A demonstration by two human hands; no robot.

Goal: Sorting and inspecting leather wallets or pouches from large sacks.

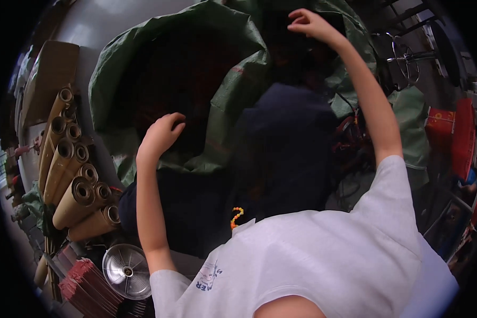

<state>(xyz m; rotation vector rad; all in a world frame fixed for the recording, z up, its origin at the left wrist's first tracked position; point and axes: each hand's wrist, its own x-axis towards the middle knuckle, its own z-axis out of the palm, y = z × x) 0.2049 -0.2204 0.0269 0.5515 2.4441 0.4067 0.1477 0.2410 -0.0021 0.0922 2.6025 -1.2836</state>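
Two large green woven plastic sacks (177, 29) stand with their mouths wide in front of me. My left hand (164, 132) hangs over the near left rim of the left sack, fingers loosely bent, a gap beside the thumb and nothing visible in it. Further off, my right hand (314, 26) is above the mouth of the right sack (355, 40), thumb and fingers slightly apart and apparently bare. Dark, faintly reddish contents lie deep in shadow, too dim to identify. Dark navy cloth (286, 122) covers my legs between the sacks and my body.
Several brown rolls (74, 191) are stacked at the left, below a cardboard sheet (50, 79). A round metal fan (126, 271) and a pinkish-red bundle (85, 286) stand near left. To the right are a wire-framed stool (408, 55) and a red box (441, 127).
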